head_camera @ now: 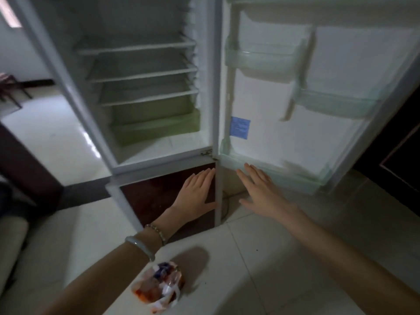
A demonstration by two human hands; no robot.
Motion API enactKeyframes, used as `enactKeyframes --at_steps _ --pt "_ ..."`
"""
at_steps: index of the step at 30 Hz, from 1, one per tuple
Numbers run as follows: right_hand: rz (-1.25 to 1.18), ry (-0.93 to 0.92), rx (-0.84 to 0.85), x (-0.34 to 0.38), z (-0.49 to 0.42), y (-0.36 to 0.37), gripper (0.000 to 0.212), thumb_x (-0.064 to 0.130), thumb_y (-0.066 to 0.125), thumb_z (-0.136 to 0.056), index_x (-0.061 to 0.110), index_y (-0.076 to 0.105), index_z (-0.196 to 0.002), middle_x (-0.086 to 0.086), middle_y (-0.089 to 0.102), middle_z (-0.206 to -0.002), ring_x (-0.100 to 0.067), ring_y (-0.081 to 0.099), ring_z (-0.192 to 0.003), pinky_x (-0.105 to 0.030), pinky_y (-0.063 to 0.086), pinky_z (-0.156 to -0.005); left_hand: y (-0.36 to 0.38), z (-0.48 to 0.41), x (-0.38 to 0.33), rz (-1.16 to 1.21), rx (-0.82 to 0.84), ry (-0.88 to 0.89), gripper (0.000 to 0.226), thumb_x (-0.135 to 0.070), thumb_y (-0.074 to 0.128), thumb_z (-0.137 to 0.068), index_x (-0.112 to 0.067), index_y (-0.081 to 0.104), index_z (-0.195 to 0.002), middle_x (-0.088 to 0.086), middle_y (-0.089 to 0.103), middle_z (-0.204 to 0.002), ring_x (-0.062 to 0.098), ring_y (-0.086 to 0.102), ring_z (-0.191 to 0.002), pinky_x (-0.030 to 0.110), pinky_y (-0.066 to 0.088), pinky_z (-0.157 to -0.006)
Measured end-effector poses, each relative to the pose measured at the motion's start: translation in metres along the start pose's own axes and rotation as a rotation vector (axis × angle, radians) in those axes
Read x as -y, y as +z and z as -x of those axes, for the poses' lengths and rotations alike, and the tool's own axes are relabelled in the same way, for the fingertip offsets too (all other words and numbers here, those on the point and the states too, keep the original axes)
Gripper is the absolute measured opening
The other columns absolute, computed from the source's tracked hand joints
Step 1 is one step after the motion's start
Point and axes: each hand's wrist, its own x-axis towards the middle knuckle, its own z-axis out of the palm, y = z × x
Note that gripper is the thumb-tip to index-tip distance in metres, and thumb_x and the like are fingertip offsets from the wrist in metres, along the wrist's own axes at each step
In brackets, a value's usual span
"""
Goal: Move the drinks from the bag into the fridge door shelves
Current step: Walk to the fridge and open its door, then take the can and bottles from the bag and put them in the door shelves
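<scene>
Dim room, glossy white floor tiles (284,258)

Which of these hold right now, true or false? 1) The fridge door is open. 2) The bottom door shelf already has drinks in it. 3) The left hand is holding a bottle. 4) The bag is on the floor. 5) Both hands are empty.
1) True. The fridge door stands open to the right.
2) False. The bottom door shelf shows no drinks, and neither do the two door shelves above it.
3) False. The left hand is open and flat, in front of the dark lower door.
4) True. The bag sits on the floor below the left arm.
5) True. The right hand is open too, near the bottom door shelf.
</scene>
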Motion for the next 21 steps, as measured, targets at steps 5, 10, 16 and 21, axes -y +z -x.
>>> enactKeyframes --at_steps 5,10,16,21 --pt "-0.033 -0.189 0.050 0.057 -0.031 0.019 0.082 0.035 0.058 -0.088 0.018 0.007 -0.149 -0.010 0.006 -0.158 -0.025 0.006 -0.145 -0.035 0.012 -0.116 -0.015 0.061 0.040 0.008 0.012 -0.199 0.096 -0.054 0.059 -0.081 -0.011 0.005 -0.149 0.006 0.019 -0.156 0.021 0.018 -0.143 0.033 0.009 -0.116" --pt "-0.057 -0.321 0.134 0.109 -0.052 0.044 0.082 0.036 0.058 -0.088 0.019 0.006 -0.149 -0.009 0.006 -0.158 -0.024 0.005 -0.145 -0.035 0.013 -0.116 -0.016 0.119 0.067 0.042 0.054 -0.387 0.094 -0.052 0.058 -0.083 -0.013 0.004 -0.149 0.006 0.016 -0.157 0.022 0.016 -0.143 0.033 0.007 -0.117" --pt "-0.082 -0.418 0.283 0.160 -0.059 0.088 0.078 0.031 0.054 -0.090 0.015 0.006 -0.149 -0.010 0.004 -0.158 -0.024 0.004 -0.145 -0.033 0.009 -0.116 0.010 0.185 0.097 0.052 0.143 -0.501 0.092 -0.054 0.055 -0.085 -0.012 0.005 -0.149 0.008 0.016 -0.157 0.024 0.017 -0.143 0.035 0.008 -0.116" --pt "-0.119 -0.450 0.394 0.184 -0.057 0.145 0.076 0.032 0.056 -0.090 0.014 0.010 -0.148 -0.011 0.009 -0.157 -0.024 0.008 -0.144 -0.034 0.010 -0.117 0.055 0.233 0.113 0.103 0.230 -0.598 0.086 -0.048 0.054 -0.088 -0.011 0.006 -0.149 0.008 0.014 -0.157 0.023 0.014 -0.144 0.033 0.005 -0.117"
